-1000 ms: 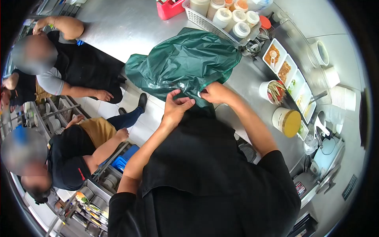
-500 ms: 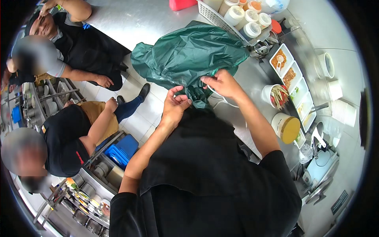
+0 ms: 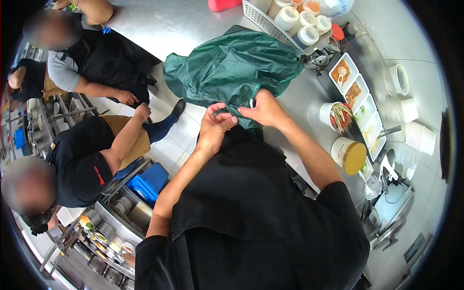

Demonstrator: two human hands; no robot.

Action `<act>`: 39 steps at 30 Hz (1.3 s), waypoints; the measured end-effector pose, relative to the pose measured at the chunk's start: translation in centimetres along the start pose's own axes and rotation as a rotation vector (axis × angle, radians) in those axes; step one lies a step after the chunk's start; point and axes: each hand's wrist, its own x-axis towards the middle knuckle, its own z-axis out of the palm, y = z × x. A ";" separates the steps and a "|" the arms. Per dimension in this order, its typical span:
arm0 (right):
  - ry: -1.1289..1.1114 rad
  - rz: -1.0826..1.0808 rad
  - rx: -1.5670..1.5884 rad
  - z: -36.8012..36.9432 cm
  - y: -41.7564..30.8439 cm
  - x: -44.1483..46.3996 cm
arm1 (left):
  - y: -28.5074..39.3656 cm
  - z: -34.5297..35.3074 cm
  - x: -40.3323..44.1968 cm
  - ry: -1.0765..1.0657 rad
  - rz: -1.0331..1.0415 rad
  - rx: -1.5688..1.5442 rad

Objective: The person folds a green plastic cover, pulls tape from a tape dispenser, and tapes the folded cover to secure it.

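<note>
A crumpled dark green plastic sheet or bag (image 3: 232, 67) spreads in front of me, partly over the metal counter (image 3: 159, 24). My left hand (image 3: 215, 126) is closed at its near edge, with the fingers curled and the thumb toward my right hand. My right hand (image 3: 263, 108) grips the green plastic at the near right edge, and a short white piece shows beside its fingers. The two hands are close together. What lies between my left fingertips is too small to make out.
Squeeze bottles (image 3: 307, 36) fill a white basket (image 3: 270, 29) at the back. Food trays (image 3: 355, 94), a cup of sticks (image 3: 335, 116) and a yellow-lidded tub (image 3: 350, 157) line the right. Two co-workers (image 3: 111, 63) (image 3: 87, 150) stand left, near a blue container (image 3: 147, 183).
My right hand has come down and inward toward my left hand. The white cord that looped below it is now mostly out of sight. The lower co-worker's arm has risen.
</note>
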 end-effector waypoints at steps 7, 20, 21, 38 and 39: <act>-0.148 0.111 0.398 -1.8 -0.3 1.2 | 0.0 0.1 0.4 -0.040 -0.005 0.076; -0.429 -0.031 -0.382 -6.2 -0.4 2.4 | -0.2 0.5 1.1 -0.036 0.047 0.136; -0.423 -0.003 -0.219 -6.0 0.8 2.4 | -0.2 0.5 1.2 -0.033 0.047 0.140; -0.091 0.376 0.259 -4.0 0.5 1.3 | -0.1 1.0 1.4 0.013 0.061 0.189; -0.132 0.423 0.302 -3.9 -0.4 1.1 | -0.2 0.9 1.4 0.010 0.062 0.187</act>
